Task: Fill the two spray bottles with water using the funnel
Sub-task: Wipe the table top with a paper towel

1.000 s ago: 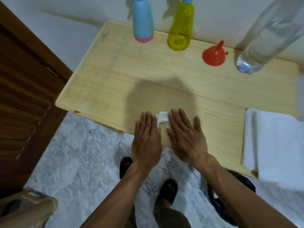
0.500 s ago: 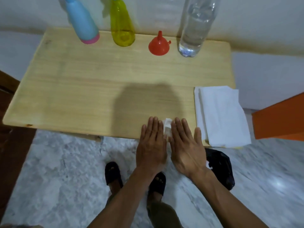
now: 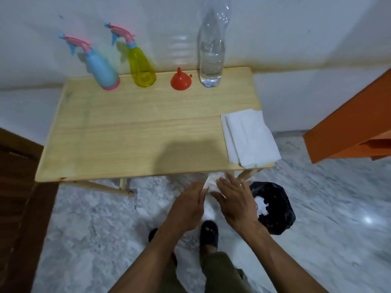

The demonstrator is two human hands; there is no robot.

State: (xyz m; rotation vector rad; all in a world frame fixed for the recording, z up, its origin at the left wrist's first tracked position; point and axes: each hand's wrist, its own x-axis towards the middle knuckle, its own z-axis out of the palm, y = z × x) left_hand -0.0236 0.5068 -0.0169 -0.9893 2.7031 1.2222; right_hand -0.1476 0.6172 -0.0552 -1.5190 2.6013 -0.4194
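Observation:
A blue spray bottle (image 3: 101,68) and a yellow spray bottle (image 3: 140,66), both with pink trigger heads screwed on, stand at the back of the wooden table (image 3: 118,132). A red funnel (image 3: 181,80) rests mouth-down beside them, and a clear plastic water bottle (image 3: 211,51), partly full, stands to its right. My left hand (image 3: 188,206) and my right hand (image 3: 234,201) hover below the table's front edge with a crumpled white tissue (image 3: 212,182) between their fingertips. The hands are far from the bottles.
A stack of white tissues (image 3: 249,138) lies on the table's right front corner. A black bin bag (image 3: 275,208) with white paper in it sits on the marble floor right of my right hand. An orange cabinet (image 3: 351,127) stands at right, a brown door (image 3: 17,187) at left.
Both hands slid back off the table's front edge, taking the small white tissue with them, and now hold it above the floor. The view has tilted up, showing the whole bottles.

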